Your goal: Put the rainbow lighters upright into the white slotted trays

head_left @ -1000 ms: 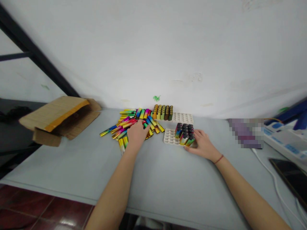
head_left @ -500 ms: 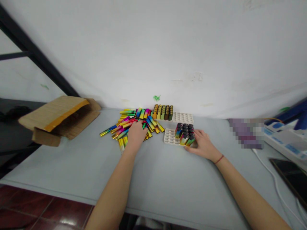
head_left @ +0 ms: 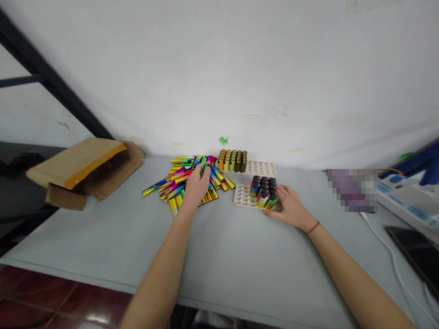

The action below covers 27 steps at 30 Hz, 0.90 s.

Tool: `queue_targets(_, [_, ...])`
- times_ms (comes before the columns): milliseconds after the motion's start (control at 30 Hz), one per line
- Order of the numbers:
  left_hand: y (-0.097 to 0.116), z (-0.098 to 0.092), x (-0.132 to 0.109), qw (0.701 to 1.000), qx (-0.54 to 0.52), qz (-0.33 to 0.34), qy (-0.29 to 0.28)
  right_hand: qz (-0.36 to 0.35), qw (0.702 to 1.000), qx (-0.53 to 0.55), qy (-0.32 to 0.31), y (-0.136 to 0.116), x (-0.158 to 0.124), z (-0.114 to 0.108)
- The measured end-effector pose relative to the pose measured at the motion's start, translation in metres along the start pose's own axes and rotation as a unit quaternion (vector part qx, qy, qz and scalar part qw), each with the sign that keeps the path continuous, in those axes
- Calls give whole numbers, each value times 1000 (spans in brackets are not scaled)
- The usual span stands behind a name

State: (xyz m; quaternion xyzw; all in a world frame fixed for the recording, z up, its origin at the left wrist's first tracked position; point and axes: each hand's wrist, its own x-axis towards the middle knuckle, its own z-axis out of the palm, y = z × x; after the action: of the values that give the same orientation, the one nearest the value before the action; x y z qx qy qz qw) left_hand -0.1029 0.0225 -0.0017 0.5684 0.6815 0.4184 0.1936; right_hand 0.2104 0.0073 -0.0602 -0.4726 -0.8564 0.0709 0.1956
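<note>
A heap of rainbow-coloured lighters [head_left: 178,178] lies on the grey table near the wall. My left hand [head_left: 196,186] rests on the heap, its fingers curled round one lighter [head_left: 205,168]. A white tray [head_left: 243,195] with round holes lies to the right, with several lighters [head_left: 265,188] standing in its right half. My right hand [head_left: 291,206] lies at the tray's right end, fingers against the tray and its lighters. Behind it, a second white tray [head_left: 261,168] carries a row of upright lighters [head_left: 233,161].
An open cardboard box [head_left: 84,170] lies on its side at the table's left back corner. At the right are a blurred purple object [head_left: 351,188], a white device with a cable [head_left: 408,201] and a dark phone [head_left: 416,253]. The table's front edge [head_left: 103,282] runs above a red floor.
My left hand has shifted slightly towards the wall over the heap and its fingers have closed on a lighter. My right hand has stayed at the tray.
</note>
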Motion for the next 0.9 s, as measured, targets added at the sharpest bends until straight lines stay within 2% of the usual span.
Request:
queue_targets(167, [-3, 9, -2, 997, -75, 35, -12, 0, 1000, 0, 5, -1, 0, 0])
queue_targets(333, [4, 22, -7, 975, -219, 18, -37, 5, 1000, 2, 3, -1, 0, -1])
queue_targets(433, [16, 26, -10, 937, -342, -37, -51, 5, 1000, 0, 6, -2, 0, -1])
queue_targets(533, [26, 26, -13, 872, -466, -130, -78, 5, 1000, -3, 5, -3, 0, -1])
queue_targets(633, [31, 26, -16, 811, -544, -187, -104, 7, 1000, -5, 2, -3, 0, -1])
queue_targets(700, [31, 27, -17, 785, -572, -207, -118, 7, 1000, -4, 2, -3, 0, -2])
queue_targets(767, [31, 30, -18, 774, -584, -214, -119, 4, 1000, -3, 3, -3, 0, -2])
queue_targets(900, [35, 35, -24, 780, -583, -196, -118, 2, 1000, -5, 1, -2, 1, -1])
